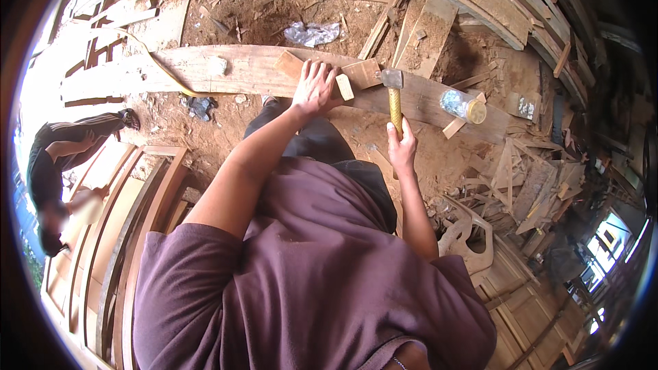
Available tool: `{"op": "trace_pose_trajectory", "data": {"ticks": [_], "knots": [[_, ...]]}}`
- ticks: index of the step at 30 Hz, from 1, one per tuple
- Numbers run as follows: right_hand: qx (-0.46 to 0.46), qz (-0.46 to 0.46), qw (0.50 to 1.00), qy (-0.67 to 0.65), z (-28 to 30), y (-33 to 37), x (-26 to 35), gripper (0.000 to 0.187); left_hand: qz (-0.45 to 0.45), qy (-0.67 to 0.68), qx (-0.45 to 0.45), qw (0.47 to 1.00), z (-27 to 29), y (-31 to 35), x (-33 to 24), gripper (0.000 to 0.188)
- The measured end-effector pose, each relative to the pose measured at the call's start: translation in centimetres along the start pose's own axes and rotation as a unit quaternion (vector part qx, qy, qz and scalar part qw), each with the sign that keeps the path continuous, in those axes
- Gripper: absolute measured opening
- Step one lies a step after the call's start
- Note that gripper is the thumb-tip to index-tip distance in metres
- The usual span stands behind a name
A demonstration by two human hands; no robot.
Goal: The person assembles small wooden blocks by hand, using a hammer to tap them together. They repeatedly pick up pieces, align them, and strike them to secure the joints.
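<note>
My left hand (317, 88) is over a short piece of wood (289, 64) on a long plank (171, 72), its fingers curled over the far side and the palm hiding part of it. Another short brown wood piece (361, 72) shows just right of the fingers. Beside the thumb is a small pale block (344, 87); whether the thumb touches it I cannot tell. In my right hand (403, 142) is a hammer (395, 99), gripped low on its yellow handle. The hammer's metal head is up over the plank, right of the wood pieces.
A clear jar with a yellow lid (462, 106) lies on the plank's right part. A yellow cable (168, 79) crosses its left part. Wood scraps (514, 178) pile at right. Wooden frames (137, 233) stand at left, near another person (68, 157). Sawdust and a plastic bag (312, 33) lie beyond.
</note>
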State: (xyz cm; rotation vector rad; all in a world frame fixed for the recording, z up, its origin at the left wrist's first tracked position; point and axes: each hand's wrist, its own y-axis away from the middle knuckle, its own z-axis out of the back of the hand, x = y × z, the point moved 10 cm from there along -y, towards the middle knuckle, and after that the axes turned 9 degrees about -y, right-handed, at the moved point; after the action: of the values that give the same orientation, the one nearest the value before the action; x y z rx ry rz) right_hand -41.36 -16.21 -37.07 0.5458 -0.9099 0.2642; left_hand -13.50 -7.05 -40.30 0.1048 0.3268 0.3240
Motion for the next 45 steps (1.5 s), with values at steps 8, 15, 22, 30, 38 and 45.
{"op": "trace_pose_trajectory", "data": {"ticks": [8,15,22,30,38,45], "knots": [[0.012,-0.051,0.997,-0.058,-0.3,0.7,-2.0,0.051,-0.025,-0.056,-0.041,0.997,0.4,0.5,-0.1,0.094],[-0.023,0.051,0.998,0.039,-1.8,0.5,0.1,0.036,-0.022,-0.060,0.009,0.998,-0.1,0.5,-0.1,0.093],[-0.081,0.057,0.990,-0.099,0.3,2.2,0.3,0.031,-0.024,-0.052,-0.034,0.998,0.3,0.5,0.0,0.092],[-0.031,0.111,0.988,0.099,-1.3,0.2,1.9,0.056,-0.042,0.018,-0.059,0.997,0.4,0.3,-0.1,0.091],[-0.078,0.078,0.992,-0.054,-0.1,2.2,3.6,0.049,-0.040,0.005,-0.084,0.996,1.3,0.8,-0.2,0.093],[-0.032,-0.037,0.982,-0.184,-1.8,2.8,0.4,0.034,-0.039,-0.005,-0.081,0.996,1.2,0.8,-0.1,0.092]]}}
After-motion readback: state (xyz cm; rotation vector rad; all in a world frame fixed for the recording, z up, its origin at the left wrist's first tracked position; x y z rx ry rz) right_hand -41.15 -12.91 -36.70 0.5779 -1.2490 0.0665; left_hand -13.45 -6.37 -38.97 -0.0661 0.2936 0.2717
